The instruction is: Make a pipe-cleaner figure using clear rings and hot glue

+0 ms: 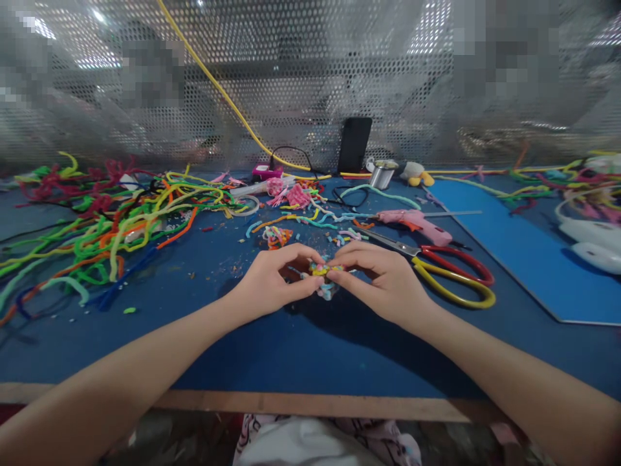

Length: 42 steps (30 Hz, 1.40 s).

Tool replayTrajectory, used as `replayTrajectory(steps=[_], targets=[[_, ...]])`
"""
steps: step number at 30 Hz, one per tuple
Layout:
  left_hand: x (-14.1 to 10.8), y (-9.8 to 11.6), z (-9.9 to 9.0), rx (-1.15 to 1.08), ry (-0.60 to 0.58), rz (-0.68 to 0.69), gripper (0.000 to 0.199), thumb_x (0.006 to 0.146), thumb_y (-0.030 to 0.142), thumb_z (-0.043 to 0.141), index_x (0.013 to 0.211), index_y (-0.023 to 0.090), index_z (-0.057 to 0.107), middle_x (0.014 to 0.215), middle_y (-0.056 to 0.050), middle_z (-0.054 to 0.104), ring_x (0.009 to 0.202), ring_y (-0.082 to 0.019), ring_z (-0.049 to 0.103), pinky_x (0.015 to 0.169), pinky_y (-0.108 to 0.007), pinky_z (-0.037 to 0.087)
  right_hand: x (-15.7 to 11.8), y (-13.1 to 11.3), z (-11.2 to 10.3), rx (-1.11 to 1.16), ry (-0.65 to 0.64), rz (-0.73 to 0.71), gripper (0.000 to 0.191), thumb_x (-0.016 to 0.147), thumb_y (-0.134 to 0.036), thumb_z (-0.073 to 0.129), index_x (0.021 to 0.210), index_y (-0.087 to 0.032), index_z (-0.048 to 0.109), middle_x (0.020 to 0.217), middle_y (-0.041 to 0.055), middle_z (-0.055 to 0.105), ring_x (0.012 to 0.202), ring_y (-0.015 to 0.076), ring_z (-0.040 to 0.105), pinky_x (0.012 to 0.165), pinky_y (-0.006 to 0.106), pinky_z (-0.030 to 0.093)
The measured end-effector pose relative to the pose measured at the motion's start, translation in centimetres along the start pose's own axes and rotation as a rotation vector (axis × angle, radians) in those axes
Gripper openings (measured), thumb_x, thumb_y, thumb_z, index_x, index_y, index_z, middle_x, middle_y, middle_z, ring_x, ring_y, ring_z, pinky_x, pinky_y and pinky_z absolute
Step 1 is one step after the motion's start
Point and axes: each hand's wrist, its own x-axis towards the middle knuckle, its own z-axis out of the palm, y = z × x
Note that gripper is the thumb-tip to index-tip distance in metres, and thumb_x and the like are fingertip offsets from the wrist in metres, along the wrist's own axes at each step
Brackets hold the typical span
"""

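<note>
Between my two hands, just above the blue tabletop, is a small multicoloured fuzzy piece [324,272] with yellow, pink and light blue parts. My left hand [279,278] pinches its left side with thumb and fingers. On the opposite side, the thumb and fingers of my right hand [381,278] close on the same piece. The fingertips hide much of its shape. Behind my left hand lies a small orange and white bundle [277,237], with short cut bits of coloured stems near it.
Red and yellow scissors [436,262] and a pink glue gun [417,223] lie right of centre. Tangled fuzzy stems [116,226] spread over the left. A blue board [528,246] is at right; a black phone [354,144] leans against the perforated metal screen behind.
</note>
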Motion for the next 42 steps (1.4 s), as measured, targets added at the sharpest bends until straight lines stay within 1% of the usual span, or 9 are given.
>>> replayTrajectory(steps=[6,13,23,27,30,33,35,38,42], targets=[[0.2,0.1,-0.1,-0.014,-0.018,-0.025,0.026,0.086,0.034,0.070,0.106,0.017,0.066,0.089,-0.002,0.072,0.072,-0.011,0.068,0.066,-0.020,0.056,0.0,0.2,0.0,-0.032,-0.001,-0.006,0.007,0.090,-0.022,0.067,0.088,-0.020,0.074,0.086,0.0043,0.072,0.078,0.0152,0.067,0.074,0.028,0.054],[0.2,-0.2,0.0,0.045,0.003,0.005,0.025,0.090,0.036,0.066,0.109,0.019,0.065,0.093,-0.002,0.073,0.078,-0.012,0.070,0.074,-0.022,0.056,0.1,0.4,0.0,-0.056,0.015,-0.011,0.005,0.088,-0.024,0.069,0.091,-0.021,0.073,0.087,0.0045,0.071,0.080,0.0157,0.066,0.076,0.029,0.054],[0.2,-0.2,0.1,0.090,0.033,0.026,0.021,0.089,0.031,0.065,0.106,0.019,0.065,0.091,-0.001,0.072,0.076,-0.012,0.067,0.074,-0.022,0.054,0.2,0.0,-0.3,0.025,-0.019,0.111,0.024,0.085,-0.038,0.073,0.102,-0.021,0.074,0.096,0.0066,0.070,0.083,0.0178,0.067,0.073,0.030,0.055],[0.3,-0.3,0.0,0.148,0.032,-0.008,0.020,0.089,0.033,0.065,0.104,0.020,0.065,0.088,0.000,0.071,0.072,-0.011,0.064,0.070,-0.022,0.052,0.4,0.4,-0.6,0.024,0.119,0.187,0.024,0.094,-0.040,0.061,0.098,-0.021,0.075,0.094,0.0061,0.071,0.082,0.0171,0.065,0.074,0.030,0.053],[0.4,-0.2,0.0,0.162,0.029,-0.023,0.020,0.089,0.034,0.064,0.102,0.020,0.065,0.084,0.000,0.070,0.069,-0.011,0.063,0.067,-0.022,0.050,0.4,1.3,-0.9,0.075,0.247,0.286,0.026,0.091,-0.044,0.063,0.087,-0.021,0.075,0.080,0.0032,0.069,0.074,0.0163,0.062,0.070,0.029,0.050],[0.4,0.0,0.2,0.155,0.015,-0.027,0.019,0.088,0.033,0.063,0.101,0.019,0.066,0.080,0.001,0.069,0.067,-0.012,0.062,0.066,-0.022,0.049,0.3,1.6,-1.5,0.192,0.299,0.346,0.032,0.092,-0.049,0.062,0.081,-0.020,0.070,0.066,-0.0003,0.059,0.065,0.0142,0.055,0.063,0.028,0.046],[0.4,0.1,0.3,0.147,0.012,-0.027,0.019,0.087,0.032,0.063,0.101,0.019,0.066,0.078,0.001,0.070,0.066,-0.012,0.061,0.065,-0.022,0.049,0.3,1.1,-2.1,0.208,0.245,0.353,0.037,0.094,-0.051,0.057,0.075,-0.020,0.066,0.063,-0.0009,0.055,0.061,0.0132,0.051,0.058,0.027,0.043],[0.5,0.2,0.5,0.142,0.003,-0.029,0.017,0.086,0.027,0.063,0.100,0.019,0.066,0.077,0.001,0.070,0.064,-0.012,0.059,0.063,-0.022,0.048,1.1,0.0,-3.5,0.057,0.071,0.334,0.048,0.094,-0.055,0.055,0.060,-0.020,0.057,0.057,-0.0005,0.052,0.054,0.0123,0.046,0.051,0.026,0.037],[0.5,0.4,0.5,0.107,-0.026,-0.063,0.017,0.086,0.028,0.062,0.100,0.018,0.066,0.080,0.000,0.070,0.066,-0.012,0.059,0.063,-0.022,0.046,4.8,1.0,-6.4,-0.262,0.003,0.313,0.064,0.088,-0.066,0.055,0.042,-0.022,0.047,0.044,0.0004,0.047,0.046,0.0133,0.045,0.049,0.029,0.036]])
